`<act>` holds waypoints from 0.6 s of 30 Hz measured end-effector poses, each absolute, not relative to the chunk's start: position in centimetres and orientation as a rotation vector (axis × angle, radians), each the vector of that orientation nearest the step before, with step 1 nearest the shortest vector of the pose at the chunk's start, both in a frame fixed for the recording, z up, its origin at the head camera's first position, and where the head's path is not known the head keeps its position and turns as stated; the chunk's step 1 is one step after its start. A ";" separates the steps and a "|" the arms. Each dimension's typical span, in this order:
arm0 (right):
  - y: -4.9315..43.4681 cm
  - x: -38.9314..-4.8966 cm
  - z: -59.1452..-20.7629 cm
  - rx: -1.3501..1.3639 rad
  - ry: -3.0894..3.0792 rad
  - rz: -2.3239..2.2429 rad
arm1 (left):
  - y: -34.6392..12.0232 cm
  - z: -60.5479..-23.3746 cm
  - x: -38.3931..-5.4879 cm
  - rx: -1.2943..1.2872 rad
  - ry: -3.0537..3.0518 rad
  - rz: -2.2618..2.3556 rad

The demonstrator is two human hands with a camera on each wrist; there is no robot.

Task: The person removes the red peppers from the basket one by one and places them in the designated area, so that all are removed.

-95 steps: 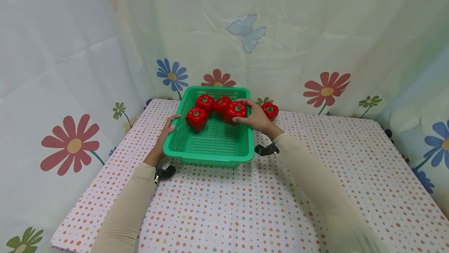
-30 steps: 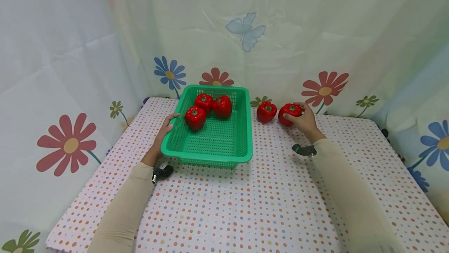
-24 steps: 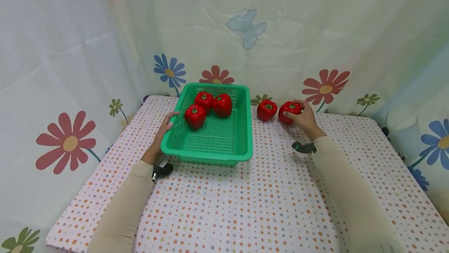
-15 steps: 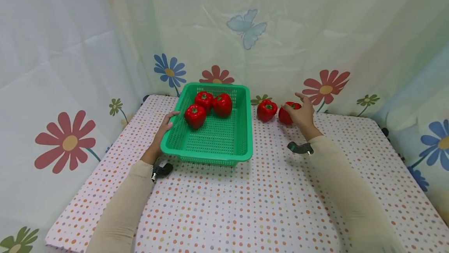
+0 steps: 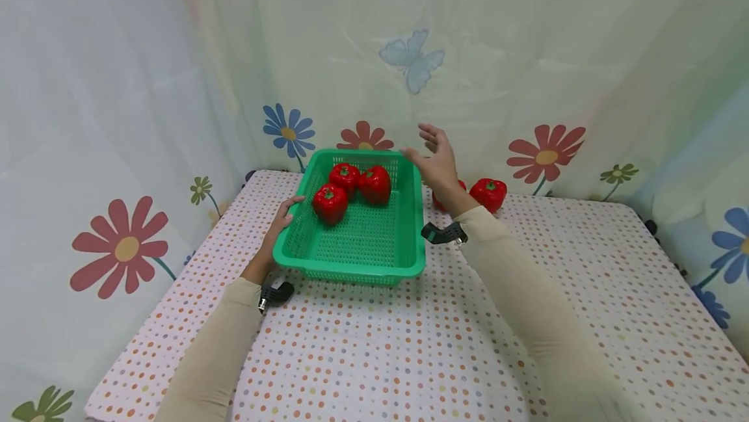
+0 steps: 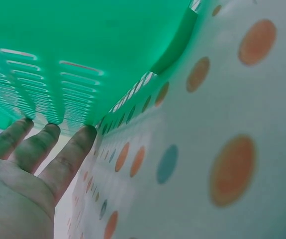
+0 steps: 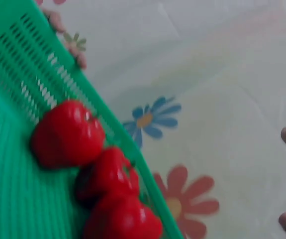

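Note:
A green perforated plastic basket (image 5: 357, 240) holds three red bell peppers, grouped toward its back left: a front one (image 5: 330, 205), a rear one (image 5: 344, 177) and a right one (image 5: 375, 184). My left hand (image 5: 274, 230) rests against the basket's left side; in the left wrist view its straight fingers (image 6: 68, 159) touch the slotted wall. My right hand (image 5: 435, 162) is raised at the basket's back right corner, fingers spread and holding nothing. Behind its wrist, a bell pepper (image 5: 439, 203) on the table is mostly hidden. Another bell pepper (image 5: 488, 194) sits just right of it.
The table wears a dotted cloth (image 5: 363, 357). A flowered curtain (image 5: 497, 71) hangs close along the table's back edge and left side. Each forearm has a black wrist camera strapped on, such as the right one (image 5: 445, 233).
My right hand carried one bell pepper from the basket to the table, set it right of the other, let go and swung back left over the basket's edge. My left hand stayed put.

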State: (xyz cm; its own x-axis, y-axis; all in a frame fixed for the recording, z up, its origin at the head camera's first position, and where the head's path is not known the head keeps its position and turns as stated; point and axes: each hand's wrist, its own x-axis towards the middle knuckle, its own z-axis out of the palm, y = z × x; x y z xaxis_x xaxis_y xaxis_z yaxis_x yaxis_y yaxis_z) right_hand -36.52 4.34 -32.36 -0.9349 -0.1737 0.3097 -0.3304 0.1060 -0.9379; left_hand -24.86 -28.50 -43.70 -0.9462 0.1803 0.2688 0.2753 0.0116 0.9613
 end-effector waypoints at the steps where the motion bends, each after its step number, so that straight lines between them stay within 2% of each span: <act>1: 3.1 -36.4 -32.3 0.510 -2.279 2.009 | -28.6 -43.9 -24.8 -0.489 -2.186 -2.097; 5: -1.9 -36.0 -32.5 0.500 -2.476 2.136 | -28.9 -44.1 -24.7 -0.493 -2.186 -2.089; 10: -6.2 -36.5 -34.5 0.614 -2.565 2.209 | -28.7 -44.1 -25.0 -0.525 -2.186 -2.104; 18: -7.4 -37.3 -37.1 0.919 -2.765 1.871 | -28.7 -45.6 -26.3 -0.555 -2.145 -2.104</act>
State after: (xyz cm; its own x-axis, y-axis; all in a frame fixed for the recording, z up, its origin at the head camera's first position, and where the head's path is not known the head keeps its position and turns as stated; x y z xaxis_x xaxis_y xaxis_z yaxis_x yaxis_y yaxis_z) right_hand -37.27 -7.38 -37.13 -0.8116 -0.5835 0.0275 -0.2424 0.2937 -0.9247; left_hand -26.27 -28.66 -45.57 -0.9303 0.1956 0.3102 0.3139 -0.0127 0.9494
